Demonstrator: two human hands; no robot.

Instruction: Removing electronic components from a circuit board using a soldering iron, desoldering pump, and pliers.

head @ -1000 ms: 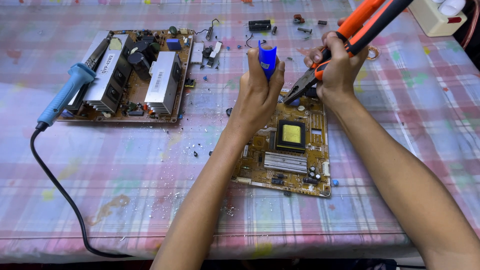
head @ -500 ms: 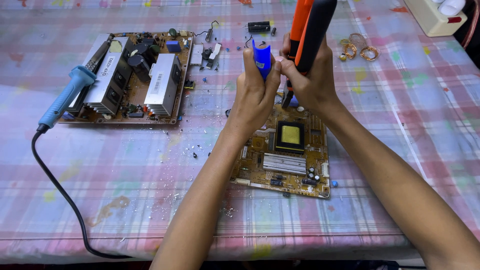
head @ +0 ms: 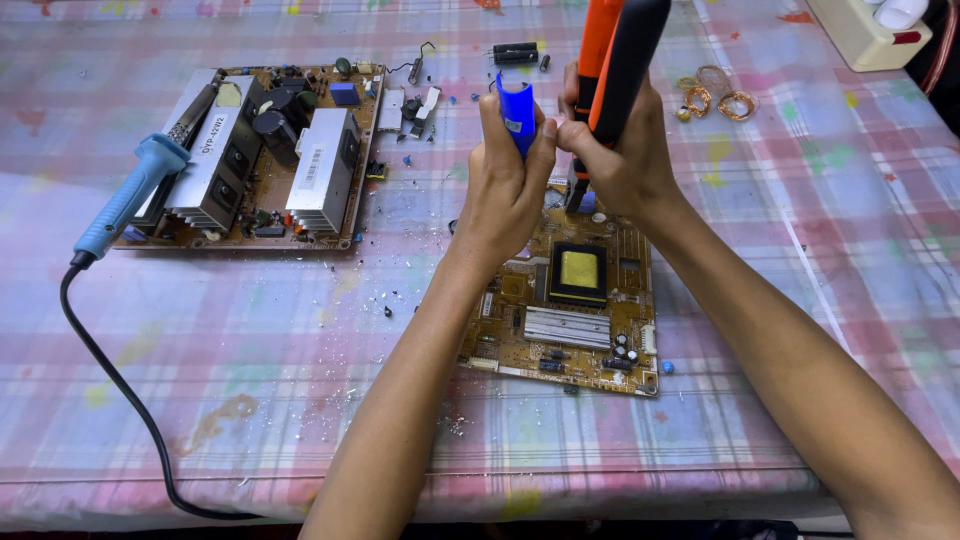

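Note:
My left hand [head: 505,185] grips a blue cylindrical capacitor [head: 517,112], held upright above the table. My right hand [head: 622,160] is closed around pliers with orange and black handles [head: 615,60]; the handles point up and the jaws point down, close beside the capacitor. Both hands touch each other above the far end of a brown circuit board [head: 572,310] with a yellow-topped transformer, lying flat on the table.
A second, larger circuit board [head: 265,150] with metal heat sinks lies at the left. A blue-handled soldering iron [head: 135,195] rests on it, its black cord running to the table's front edge. Copper coils [head: 715,100], loose parts and a cream power strip [head: 865,30] sit at the back.
My right hand swung the pliers from tilted to the right to upright and moved left against my left hand. The capacitor stays in my left hand.

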